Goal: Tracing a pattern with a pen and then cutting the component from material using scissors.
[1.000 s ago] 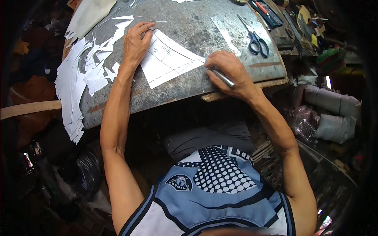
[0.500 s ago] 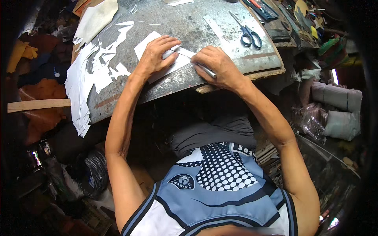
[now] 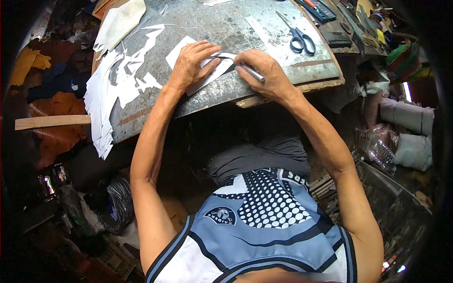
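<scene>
My left hand lies on a white sheet near the table's front edge, fingers stretched out and thumb apart. My right hand is closed round a slim silver tool with a cylindrical metal handle. Its working end is hidden by my fingers and the sheet. Between my hands a narrow white strip curls up off the sheet, its right end at my right fingers. Several jagged white offcuts are heaped to the left of my left hand.
Blue-handled scissors lie on the worn metal tabletop at the right. Beyond them is a dark tray of tools. A cream piece lies at the far left. A wooden slat juts out left of the table.
The strip between my hands has lifted and curled away from the sheet. My right hand has shifted slightly, tool still in it; my left hand stays on the sheet. The whole view shifted a little.
</scene>
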A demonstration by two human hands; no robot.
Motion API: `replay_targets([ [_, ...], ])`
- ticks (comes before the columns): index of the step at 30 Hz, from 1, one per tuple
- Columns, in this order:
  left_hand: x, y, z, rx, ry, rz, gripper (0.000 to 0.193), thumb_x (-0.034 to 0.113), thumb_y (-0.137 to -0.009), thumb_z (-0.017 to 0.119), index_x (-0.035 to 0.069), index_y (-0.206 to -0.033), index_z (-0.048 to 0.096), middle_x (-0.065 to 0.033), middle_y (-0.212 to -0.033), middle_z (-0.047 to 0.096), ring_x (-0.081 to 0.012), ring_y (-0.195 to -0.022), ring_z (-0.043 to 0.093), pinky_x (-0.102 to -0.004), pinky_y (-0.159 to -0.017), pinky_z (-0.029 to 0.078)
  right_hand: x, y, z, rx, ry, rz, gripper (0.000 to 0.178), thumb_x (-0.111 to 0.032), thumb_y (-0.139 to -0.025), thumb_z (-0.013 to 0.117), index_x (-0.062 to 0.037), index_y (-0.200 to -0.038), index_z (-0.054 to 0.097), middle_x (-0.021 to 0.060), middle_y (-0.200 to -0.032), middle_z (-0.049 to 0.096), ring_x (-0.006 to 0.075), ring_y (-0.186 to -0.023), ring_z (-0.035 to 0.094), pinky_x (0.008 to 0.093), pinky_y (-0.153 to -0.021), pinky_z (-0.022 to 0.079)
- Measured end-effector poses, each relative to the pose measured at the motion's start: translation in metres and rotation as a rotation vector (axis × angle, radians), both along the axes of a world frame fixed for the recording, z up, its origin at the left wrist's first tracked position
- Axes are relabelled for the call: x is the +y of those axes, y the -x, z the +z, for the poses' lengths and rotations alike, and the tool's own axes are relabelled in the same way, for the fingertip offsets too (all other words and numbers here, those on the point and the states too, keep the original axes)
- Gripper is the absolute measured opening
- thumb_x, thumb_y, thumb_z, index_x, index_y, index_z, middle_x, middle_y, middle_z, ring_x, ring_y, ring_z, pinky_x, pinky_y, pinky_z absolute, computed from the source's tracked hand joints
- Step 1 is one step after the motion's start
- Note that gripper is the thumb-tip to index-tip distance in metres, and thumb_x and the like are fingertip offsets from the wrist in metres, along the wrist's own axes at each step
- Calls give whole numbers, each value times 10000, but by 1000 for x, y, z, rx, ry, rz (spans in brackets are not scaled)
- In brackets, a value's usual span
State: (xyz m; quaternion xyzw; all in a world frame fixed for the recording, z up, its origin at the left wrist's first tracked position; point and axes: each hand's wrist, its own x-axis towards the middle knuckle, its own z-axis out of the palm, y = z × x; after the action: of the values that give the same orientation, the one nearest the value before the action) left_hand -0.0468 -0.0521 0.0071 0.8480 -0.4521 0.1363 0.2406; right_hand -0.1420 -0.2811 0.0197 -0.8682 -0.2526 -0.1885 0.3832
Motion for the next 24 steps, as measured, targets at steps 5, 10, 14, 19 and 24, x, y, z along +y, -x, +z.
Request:
replay_targets([
  [5, -9, -2, -2, -47, 47, -13, 176, 124, -847, 732, 112, -1021, 749, -54, -1068, 708, -248, -1057, 640, -400, -926, 482, -4, 3, 4, 161, -179, -32, 169, -149, -898, 642, -27, -1016, 642, 120, -902, 673, 238, -841, 660, 372, -782, 516],
  [10, -10, 3, 1, -93, 64, -1, 134, 114, -854, 719, 92, -984, 740, -83, -1032, 702, -260, -1005, 646, -391, -895, 487, -9, 3, 11, 338, -214, -57, 170, -161, -918, 653, -5, -981, 672, 57, -860, 674, 107, -818, 601, 279, -730, 492],
  [14, -11, 2, -1, -114, 75, 4, 154, 117, -858, 716, 89, -1009, 732, -86, -1034, 700, -258, -999, 648, -393, -894, 489, -8, -3, 10, 357, -181, -46, 197, -194, -902, 652, -14, -982, 667, 113, -889, 699, 194, -849, 669, 346, -786, 520],
  [19, -13, 4, -5, -121, 85, 10, 177, 131, -862, 715, 77, -1030, 720, -89, -1033, 697, -257, -991, 650, -394, -892, 489, -7, -5, 6, 302, -118, -42, 194, -202, -902, 654, -28, -987, 675, 109, -909, 708, 217, -871, 678, 355, -817, 526],
  [24, -13, 3, -16, -128, 104, 17, 172, 131, -866, 711, 81, -1031, 719, -83, -1034, 697, -255, -988, 649, -398, -887, 490, -4, -9, 0, 309, -72, -64, 189, -201, -903, 649, -31, -981, 673, 114, -907, 705, 241, -873, 676, 376, -834, 522],
])
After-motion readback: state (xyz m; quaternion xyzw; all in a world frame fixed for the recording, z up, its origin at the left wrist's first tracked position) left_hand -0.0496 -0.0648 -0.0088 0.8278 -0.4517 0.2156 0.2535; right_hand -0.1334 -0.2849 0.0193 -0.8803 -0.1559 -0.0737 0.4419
